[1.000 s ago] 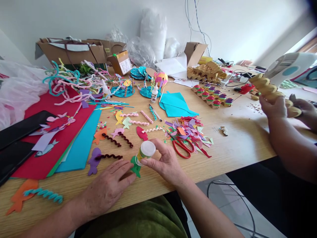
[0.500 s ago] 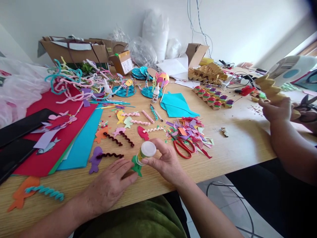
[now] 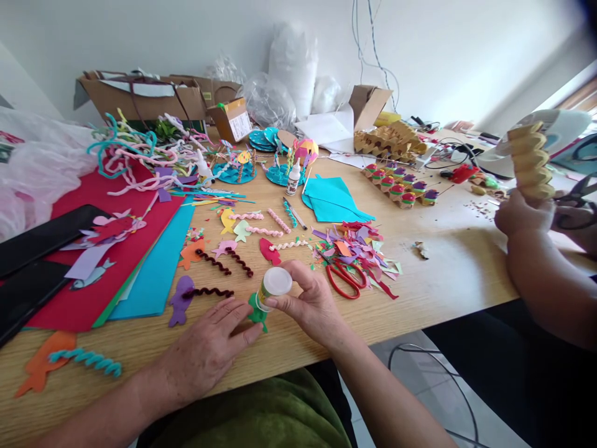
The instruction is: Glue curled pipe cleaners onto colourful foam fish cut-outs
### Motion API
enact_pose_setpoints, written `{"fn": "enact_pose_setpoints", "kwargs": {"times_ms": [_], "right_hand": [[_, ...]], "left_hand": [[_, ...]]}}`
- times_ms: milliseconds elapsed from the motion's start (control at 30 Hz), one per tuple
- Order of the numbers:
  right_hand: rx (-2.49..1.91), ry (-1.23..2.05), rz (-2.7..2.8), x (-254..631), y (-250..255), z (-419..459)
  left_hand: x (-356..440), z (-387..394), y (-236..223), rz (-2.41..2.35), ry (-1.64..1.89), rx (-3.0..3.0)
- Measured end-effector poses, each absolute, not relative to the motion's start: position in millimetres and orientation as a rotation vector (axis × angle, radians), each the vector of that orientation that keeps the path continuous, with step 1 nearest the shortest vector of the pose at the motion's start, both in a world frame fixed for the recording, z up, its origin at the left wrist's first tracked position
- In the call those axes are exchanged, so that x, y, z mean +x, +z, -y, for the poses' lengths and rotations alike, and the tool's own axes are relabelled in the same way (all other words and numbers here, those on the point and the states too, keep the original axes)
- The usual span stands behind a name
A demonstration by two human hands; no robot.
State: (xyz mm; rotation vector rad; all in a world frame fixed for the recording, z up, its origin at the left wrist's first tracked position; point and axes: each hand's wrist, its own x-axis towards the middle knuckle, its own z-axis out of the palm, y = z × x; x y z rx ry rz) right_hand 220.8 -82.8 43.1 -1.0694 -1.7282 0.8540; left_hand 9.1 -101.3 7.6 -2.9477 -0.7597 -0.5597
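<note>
My right hand is closed around a glue stick with a white base facing up, tilted over a green paper fish. The stick's lower end is down at the fish and hides part of it. My left hand lies on the table with thumb and fingers apart, their tips at the fish's left edge and tail. Just beyond it are a purple paper fish and a dark brown coiled pipe cleaner. An orange fish with a turquoise coil lies at lower left.
Red-handled scissors lie by paper scraps. Several paper fish with coils, a glue bottle and turquoise sheets lie farther back. Coloured paper is at left. At right, a co-worker's hands hold an egg-carton strip and scissors.
My hands barely move; the glue stick stays down at the green fish. The co-worker's egg-carton strip has swung more upright, and the dark scissors have come further into view.
</note>
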Motion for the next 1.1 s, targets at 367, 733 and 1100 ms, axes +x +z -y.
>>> {"fn": "enact_pose_setpoints", "kwargs": {"times_ms": [367, 733, 1100], "right_hand": [[-1.052, 0.79, 1.744, 218.3, 44.2, 82.4], [-1.015, 0.704, 1.818, 219.5, 44.1, 83.6], [-1.082, 0.789, 1.726, 221.6, 48.3, 83.7]], "left_hand": [[7.4, 101.9, 1.3, 0.773, -0.553, -2.949], [8.0, 101.8, 2.4, 0.765, -0.573, -2.941], [8.5, 101.4, 4.7, 0.76, -0.568, -2.959]]}}
